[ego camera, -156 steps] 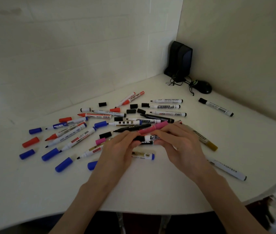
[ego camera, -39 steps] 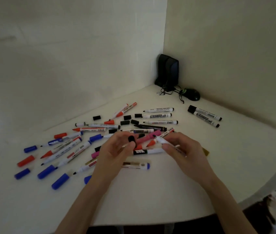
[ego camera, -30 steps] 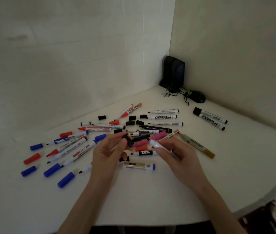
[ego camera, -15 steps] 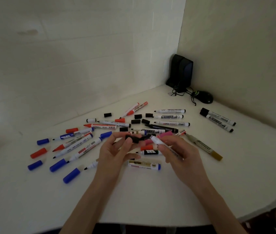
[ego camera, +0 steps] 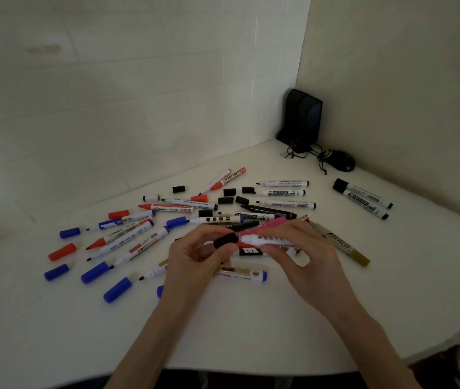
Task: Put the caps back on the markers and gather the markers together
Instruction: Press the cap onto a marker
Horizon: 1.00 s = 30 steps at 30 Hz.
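Note:
Above the table's middle, my left hand [ego camera: 195, 256] pinches a black cap [ego camera: 225, 240] and my right hand [ego camera: 304, 256] grips a white marker [ego camera: 262, 240] by its barrel. The cap sits at the marker's tip, the two in line. Under and behind my hands lie several uncapped markers, among them a pink one [ego camera: 268, 226], a gold one [ego camera: 338, 242] and one with a blue end [ego camera: 241, 273]. Loose blue caps [ego camera: 117, 289], red caps [ego camera: 62, 251] and black caps [ego camera: 229, 191] are scattered to the left and behind. Two capped black markers [ego camera: 363, 197] lie side by side at the right.
The white table [ego camera: 251, 332] fits into a wall corner, and its curved front edge runs close below my forearms. In the far corner stand a black speaker [ego camera: 303, 116] with tangled cables and a black mouse [ego camera: 339, 161].
My left hand picked a black cap off the table and brought it rightwards to the tip of the white marker in my right hand; they now meet.

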{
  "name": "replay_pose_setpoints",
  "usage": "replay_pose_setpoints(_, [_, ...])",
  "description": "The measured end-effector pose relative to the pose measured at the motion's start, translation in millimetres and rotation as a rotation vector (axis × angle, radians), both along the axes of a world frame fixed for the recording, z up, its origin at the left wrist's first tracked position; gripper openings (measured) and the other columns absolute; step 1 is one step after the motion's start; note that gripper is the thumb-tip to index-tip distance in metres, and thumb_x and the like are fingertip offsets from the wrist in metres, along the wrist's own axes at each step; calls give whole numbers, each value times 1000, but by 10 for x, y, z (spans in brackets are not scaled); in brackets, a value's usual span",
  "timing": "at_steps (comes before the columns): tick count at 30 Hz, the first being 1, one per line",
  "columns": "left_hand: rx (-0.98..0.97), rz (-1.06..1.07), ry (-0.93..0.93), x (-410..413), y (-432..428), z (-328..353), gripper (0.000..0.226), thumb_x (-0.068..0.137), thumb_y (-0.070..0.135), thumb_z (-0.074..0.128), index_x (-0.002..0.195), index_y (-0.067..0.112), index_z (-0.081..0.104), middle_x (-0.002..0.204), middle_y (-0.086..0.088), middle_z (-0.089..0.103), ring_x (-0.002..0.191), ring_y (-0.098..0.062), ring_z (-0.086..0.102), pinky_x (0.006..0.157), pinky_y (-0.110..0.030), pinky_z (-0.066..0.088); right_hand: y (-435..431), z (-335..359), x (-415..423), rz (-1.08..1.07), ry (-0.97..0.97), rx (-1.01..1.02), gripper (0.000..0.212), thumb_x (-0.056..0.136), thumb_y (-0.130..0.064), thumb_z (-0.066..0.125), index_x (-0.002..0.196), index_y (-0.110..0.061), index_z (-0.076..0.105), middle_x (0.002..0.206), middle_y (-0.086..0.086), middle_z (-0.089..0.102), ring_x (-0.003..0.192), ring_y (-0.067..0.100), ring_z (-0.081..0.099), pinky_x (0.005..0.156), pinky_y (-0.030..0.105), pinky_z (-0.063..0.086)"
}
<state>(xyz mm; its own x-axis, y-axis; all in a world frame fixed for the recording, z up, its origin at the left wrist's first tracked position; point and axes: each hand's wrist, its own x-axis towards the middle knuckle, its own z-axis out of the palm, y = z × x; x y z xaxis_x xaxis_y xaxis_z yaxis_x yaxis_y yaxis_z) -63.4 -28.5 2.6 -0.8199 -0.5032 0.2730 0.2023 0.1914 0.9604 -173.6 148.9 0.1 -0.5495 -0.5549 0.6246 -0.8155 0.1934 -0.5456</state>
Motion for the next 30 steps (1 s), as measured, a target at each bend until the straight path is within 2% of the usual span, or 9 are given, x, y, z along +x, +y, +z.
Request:
replay_pose_setpoints(4, [-96,23,-27,1,10,-33,25,80,10,75,102,23,73,84,4,74,52,-19,60,55,-24,53,-7,9,14,-11,83,49,25,92,-26,67,117,-24,72,113,-7,67,104,7,61,85,26,50])
replay_pose_setpoints(7, [-160,48,-27,-7,0,-54,26,78,29,73,104,31,73,81,5,74,54,-34,58,55,-45,55,-2,33,24,-12,137,86,28,94,-24,63,121,-29,68,113,-7,65,104,8,60,87,24,49])
replay_pose_setpoints(9, [-234,62,-38,-14,-26,-49,28,77,43,69,104,41,72,85,10,74,62,-34,63,61,-47,56,7,36,9,-23,156,111,30,94,-24,62,123,-27,68,114,-6,65,103,9,59,87,23,48])
replay_pose_setpoints(12, [-279,61,-46,-21,-44,-59,27,76,50,66,102,55,68,83,13,74,64,-32,64,65,-43,56,25,26,-34,-31,155,132,28,95,-25,61,122,-26,69,114,-7,66,103,10,60,87,27,50])
replay_pose_setpoints(15, [-290,55,-40,-20,-33,-78,28,77,46,67,105,47,69,76,9,72,59,-27,61,62,-41,55,24,20,-43,-21,169,125,28,96,-28,59,122,-26,70,115,-7,66,104,11,61,86,27,50])
replay_pose_setpoints(20, [-444,-16,3,-55,-32,-123,29,91,25,61,115,42,63,83,15,65,67,-12,62,63,-15,50,7,-3,-29,4,194,137,29,94,-24,65,122,-27,70,115,-8,66,104,9,61,86,25,51])
replay_pose_setpoints(25, [-380,35,-84,-75,-70,-58,26,87,23,68,110,36,65,85,20,72,68,-4,70,72,-18,58,43,-17,-50,-28,116,133,32,93,-32,64,125,-28,67,110,-10,67,91,-1,56,78,13,48])
replay_pose_setpoints(28, [-758,58,-92,-41,-101,-38,19,95,37,52,108,33,64,82,27,62,69,4,62,75,-4,47,44,-46,-16,-18,148,130,29,95,-31,61,121,-22,69,104,-8,68,86,-3,52,79,11,45])
replay_pose_setpoints(30, [-836,83,-79,-39,-107,-53,22,95,33,54,111,25,66,92,25,58,73,13,55,80,2,40,27,-79,15,-25,167,110,25,97,-27,61,117,-16,71,104,-5,68,88,-1,52,80,14,46])
